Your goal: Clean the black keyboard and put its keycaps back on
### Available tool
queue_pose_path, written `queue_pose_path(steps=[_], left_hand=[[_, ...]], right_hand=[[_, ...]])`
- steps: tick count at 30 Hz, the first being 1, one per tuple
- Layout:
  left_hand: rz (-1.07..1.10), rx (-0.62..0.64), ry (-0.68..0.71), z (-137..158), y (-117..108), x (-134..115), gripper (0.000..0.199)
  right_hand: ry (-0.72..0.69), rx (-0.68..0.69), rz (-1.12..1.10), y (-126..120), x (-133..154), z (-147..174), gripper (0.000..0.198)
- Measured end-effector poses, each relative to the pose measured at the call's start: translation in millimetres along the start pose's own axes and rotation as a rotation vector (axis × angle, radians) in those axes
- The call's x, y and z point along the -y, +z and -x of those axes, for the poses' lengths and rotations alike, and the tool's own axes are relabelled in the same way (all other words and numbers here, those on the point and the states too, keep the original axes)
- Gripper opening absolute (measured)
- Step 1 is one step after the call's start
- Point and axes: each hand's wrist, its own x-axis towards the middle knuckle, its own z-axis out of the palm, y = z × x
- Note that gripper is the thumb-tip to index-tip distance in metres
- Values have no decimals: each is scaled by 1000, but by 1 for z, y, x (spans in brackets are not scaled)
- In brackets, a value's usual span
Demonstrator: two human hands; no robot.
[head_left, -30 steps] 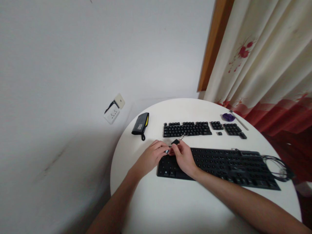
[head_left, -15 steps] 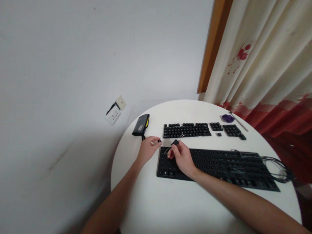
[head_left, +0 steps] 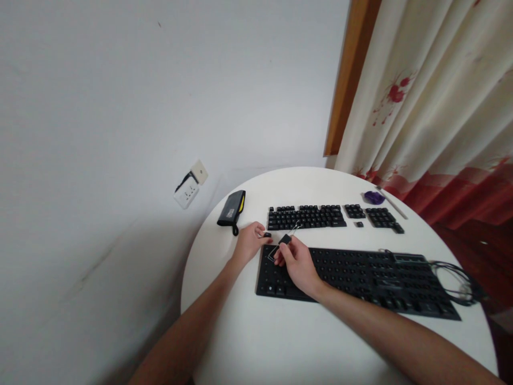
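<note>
A small black keycap (head_left: 267,235) is at the fingertips of my left hand (head_left: 249,240), just below the left end of the laid-out keycaps (head_left: 306,217). Thumb and fingers are pinched on it; whether it touches the table is hard to tell. My right hand (head_left: 298,263) is closed round the black handle of a wire keycap puller (head_left: 285,239), whose thin wire loops stick out at both ends. That hand is over the left part of a black keyboard (head_left: 360,275), which has most of its keycaps off and a few left along the bottom row.
The round white table (head_left: 248,337) stands against the wall. A dark pouch (head_left: 232,208) lies at the left, a purple lump (head_left: 374,198) and a brush-like stick (head_left: 393,203) at the back right. A coiled cable (head_left: 455,280) sits at the keyboard's right end.
My left hand has moved slightly right with the keycap, to just below the keycap rows. My right hand, with the puller, has stayed almost in place.
</note>
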Motion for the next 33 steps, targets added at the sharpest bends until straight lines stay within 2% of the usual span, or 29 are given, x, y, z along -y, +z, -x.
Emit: queue_pose_path(steps=[25, 33], left_hand=[[39, -45, 27, -1, 10, 5, 26], [78, -33, 22, 0, 6, 0, 27]], right_hand=[[-16, 12, 2, 0, -2, 1, 32], [-23, 26, 21, -1, 1, 2, 31]])
